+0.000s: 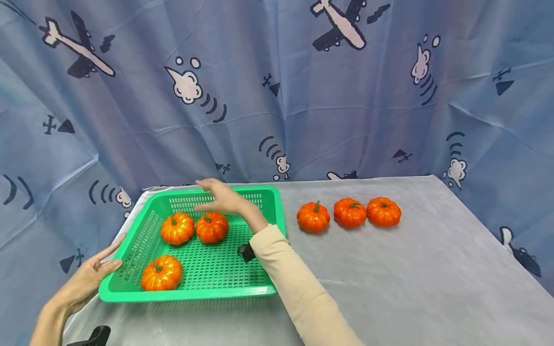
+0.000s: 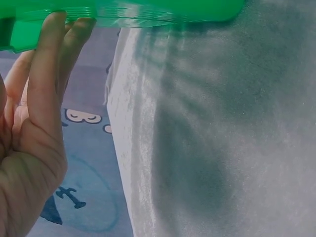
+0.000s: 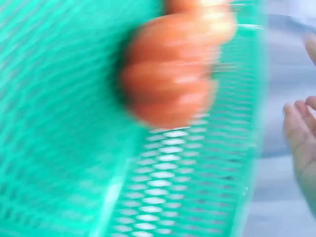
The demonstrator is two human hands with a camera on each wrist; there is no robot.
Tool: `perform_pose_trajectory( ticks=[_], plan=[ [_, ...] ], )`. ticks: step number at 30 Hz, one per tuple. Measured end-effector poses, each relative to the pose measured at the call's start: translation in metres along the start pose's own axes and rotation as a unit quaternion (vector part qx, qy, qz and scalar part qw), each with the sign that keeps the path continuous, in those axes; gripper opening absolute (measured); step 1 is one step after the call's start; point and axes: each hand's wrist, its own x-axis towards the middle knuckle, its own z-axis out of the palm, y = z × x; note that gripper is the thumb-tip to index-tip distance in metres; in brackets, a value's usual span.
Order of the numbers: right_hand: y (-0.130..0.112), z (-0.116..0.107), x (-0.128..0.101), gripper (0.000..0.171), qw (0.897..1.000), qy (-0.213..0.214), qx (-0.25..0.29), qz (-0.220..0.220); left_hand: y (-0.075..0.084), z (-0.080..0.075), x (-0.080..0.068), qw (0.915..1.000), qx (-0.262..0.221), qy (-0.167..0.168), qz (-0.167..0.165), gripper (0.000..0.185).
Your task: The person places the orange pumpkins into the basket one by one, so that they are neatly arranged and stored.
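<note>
At the left rim of a green plastic basket is my left hand, its fingers fairly straight and touching the basket's outer side. The left wrist view shows its fingers reaching up to the green edge. My right hand hovers over the back of the basket, fingers spread and holding nothing. Just below it sits an orange pumpkin with a green stem. Beside that is a second pumpkin, and a third pumpkin lies in the front left corner. The right wrist view is blurred.
Three more orange pumpkins stand in a row on the grey-covered table right of the basket: a left one, a middle one and a right one. Behind hangs a blue curtain printed with airplanes.
</note>
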Motion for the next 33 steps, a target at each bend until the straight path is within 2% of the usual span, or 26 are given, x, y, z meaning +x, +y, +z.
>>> perform_pose_trajectory(
  ticks=[1,3,5,7,10,14,17,24,30,33],
  plan=[
    [-0.006,-0.007,-0.002,0.066,0.998,0.029,0.056,-0.016,-0.001,-0.001,0.0,1.0,-0.004,-0.002,0.001,0.061],
    [-0.018,-0.02,-0.008,0.054,0.983,0.078,0.161,-0.05,-0.002,-0.002,-0.001,0.9999,-0.01,-0.008,0.001,0.061],
    [-0.029,-0.031,-0.016,0.046,0.965,0.115,0.221,-0.08,-0.002,-0.002,-0.001,0.9998,-0.014,-0.015,0.0,0.061],
    [-0.039,-0.04,-0.024,0.044,0.954,0.134,0.25,-0.099,-0.001,-0.003,-0.001,0.9997,-0.015,-0.018,-0.001,0.061],
    [-0.047,-0.049,-0.038,0.045,0.951,0.142,0.253,-0.109,-0.001,-0.004,0.001,0.9996,-0.017,-0.023,-0.002,0.06],
    [-0.053,-0.059,-0.057,0.05,0.96,0.12,0.227,-0.115,-0.001,-0.004,0.003,0.9995,-0.021,-0.022,-0.008,0.059],
    [-0.054,-0.068,-0.073,0.052,0.962,0.101,0.221,-0.128,-0.001,-0.004,0.002,0.9995,-0.023,-0.016,-0.014,0.058],
    [-0.041,-0.081,-0.117,0.05,0.949,0.055,0.249,-0.184,-0.003,-0.003,-0.002,0.9981,-0.056,-0.025,-0.01,0.058],
    [-0.031,-0.071,-0.158,0.051,0.936,0.011,0.261,-0.238,-0.004,-0.004,-0.001,0.996,-0.075,-0.044,-0.018,0.058],
    [-0.029,-0.065,-0.175,0.052,0.932,-0.005,0.247,-0.263,-0.007,-0.008,-0.001,0.9968,-0.069,-0.034,-0.02,0.057]
  ],
)
